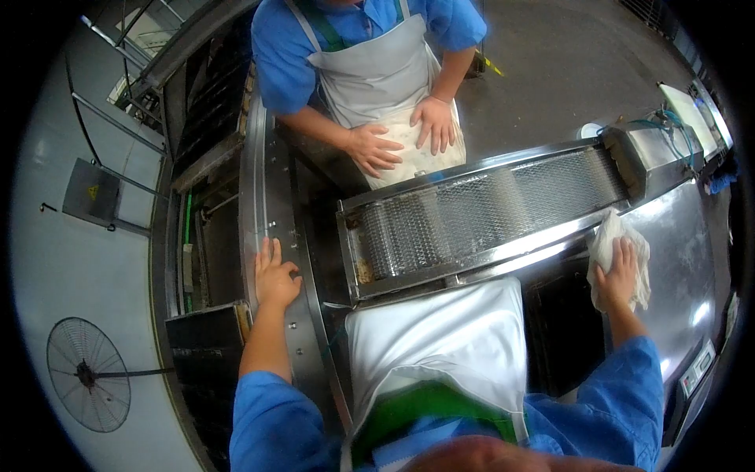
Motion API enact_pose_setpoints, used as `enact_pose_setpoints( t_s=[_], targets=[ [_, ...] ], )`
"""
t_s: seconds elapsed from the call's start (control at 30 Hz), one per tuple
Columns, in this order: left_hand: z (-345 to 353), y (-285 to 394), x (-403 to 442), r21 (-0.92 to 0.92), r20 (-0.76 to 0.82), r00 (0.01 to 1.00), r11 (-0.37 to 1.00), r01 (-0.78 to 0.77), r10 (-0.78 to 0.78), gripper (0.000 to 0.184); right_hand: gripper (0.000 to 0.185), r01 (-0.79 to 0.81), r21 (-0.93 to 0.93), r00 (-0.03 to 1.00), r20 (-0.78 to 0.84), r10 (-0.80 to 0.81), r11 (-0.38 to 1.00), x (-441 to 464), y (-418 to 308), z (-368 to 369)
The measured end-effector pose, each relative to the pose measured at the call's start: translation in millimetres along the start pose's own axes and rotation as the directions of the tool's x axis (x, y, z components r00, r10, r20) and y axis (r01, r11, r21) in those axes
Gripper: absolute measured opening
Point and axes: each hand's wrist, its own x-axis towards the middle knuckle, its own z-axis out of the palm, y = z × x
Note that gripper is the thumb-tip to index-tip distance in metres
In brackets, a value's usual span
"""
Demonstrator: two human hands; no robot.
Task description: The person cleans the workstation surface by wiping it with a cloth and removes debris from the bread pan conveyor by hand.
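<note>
My left hand (275, 277) lies on the steel rail (258, 204) of the machine at the left, fingers stretched out and nothing in them. Over on the right, my right hand (620, 275) presses a crumpled whitish cloth (605, 242) against the steel table (668, 252); part of the cloth is bunched under the palm and fingers. Between my hands runs a wire-mesh conveyor belt (487, 206) in a metal frame, and no item can be made out on it. My white apron (448, 322) touches the conveyor's near side.
Across the conveyor stands a person in a blue shirt and white apron (370, 86), both hands on the apron. A steel housing (645, 157) caps the conveyor's right end. A device with a display (696, 374) sits at lower right. A fan (88, 374) stands at left.
</note>
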Motion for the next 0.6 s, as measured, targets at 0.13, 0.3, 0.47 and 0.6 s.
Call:
enact_pose_setpoints(
  t_s=[0.13, 0.3, 0.47, 0.6],
  targets=[
    [-0.2, 0.4, 0.4, 0.0, -0.004, 1.0, 1.0, -0.005, 0.005, 0.019, 0.071, -0.01, 0.001, 1.0, 0.009, 0.01, 1.0, 0.2, 0.1, -0.6],
    [1.4, -1.2, 0.3, -0.003, -0.007, 1.0, 1.0, -0.01, 0.009, 0.019, 0.072, -0.001, -0.004, 1.0, 0.004, 0.001, 1.0, 0.0, 6.2, 6.7],
    [-1.1, 0.4, 0.9, 0.006, 0.008, 1.0, 1.0, -0.008, 0.008, 0.02, 0.073, -0.039, -0.022, 0.998, 0.055, 0.04, 0.999, 1.0, -3.3, -4.5],
    [-4.7, 3.3, 0.6, 0.016, 0.034, 0.999, 1.0, 0.011, -0.012, 0.021, 0.073, -0.036, -0.017, 0.998, 0.051, 0.037, 0.999, 1.3, -3.3, -4.7]
  ],
)
